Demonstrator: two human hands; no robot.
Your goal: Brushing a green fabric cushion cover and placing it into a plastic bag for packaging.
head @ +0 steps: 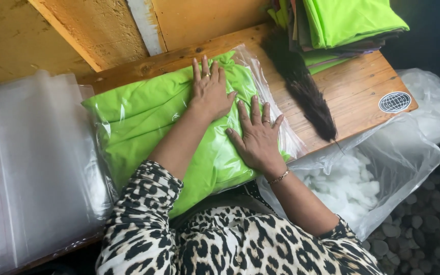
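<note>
A bright green cushion [143,117] wrapped in a clear plastic bag lies on a wooden table [352,91] in front of me. My left hand [210,89] rests flat on its upper part, fingers spread, a ring on one finger. My right hand [255,135] presses flat on the cushion's right end, fingers apart, with a ring and a gold bracelet at the wrist. Neither hand grips anything. My sleeves are leopard print.
A stack of clear plastic bags [26,168] lies at the left. A dark brush [304,89] rests on the table to the right. Folded green fabric [342,23] is piled at the back right. A plastic bag of white stuffing [352,186] stands at the lower right over pebbles.
</note>
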